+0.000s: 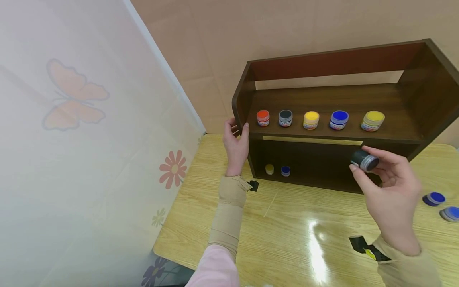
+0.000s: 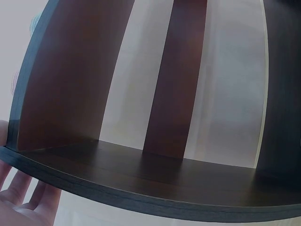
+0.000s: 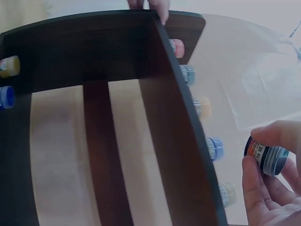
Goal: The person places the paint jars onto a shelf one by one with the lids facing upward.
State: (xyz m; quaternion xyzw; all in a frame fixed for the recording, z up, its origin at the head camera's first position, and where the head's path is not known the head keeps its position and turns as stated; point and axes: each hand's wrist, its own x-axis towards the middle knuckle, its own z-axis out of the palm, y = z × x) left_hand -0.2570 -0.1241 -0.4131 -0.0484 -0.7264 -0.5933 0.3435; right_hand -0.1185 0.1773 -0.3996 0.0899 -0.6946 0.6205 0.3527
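My left hand (image 1: 236, 145) grips the left side panel of a dark brown two-tier shelf (image 1: 322, 95), thumb at the front edge and fingers round the outside. In the left wrist view, fingers (image 2: 19, 190) wrap the same panel. My right hand (image 1: 396, 187) pinches a dark paint jar (image 1: 363, 160) between thumb and fingers, in front of the shelf's lower right part. The jar is tipped sideways, and its printed label faces the right wrist camera. On the upper tier stand a red jar (image 1: 263, 118), a black jar (image 1: 285, 118), an orange-yellow jar (image 1: 310, 120), a blue jar (image 1: 338, 120) and a yellow jar (image 1: 373, 121).
A small yellow jar (image 1: 269, 169) and a blue jar (image 1: 285, 171) stand on the lower tier at left. Two blue-lidded jars, one nearer the shelf (image 1: 434, 199), lie on the wooden table (image 1: 287, 223) at far right. A patterned curtain (image 1: 107, 159) hangs along the left.
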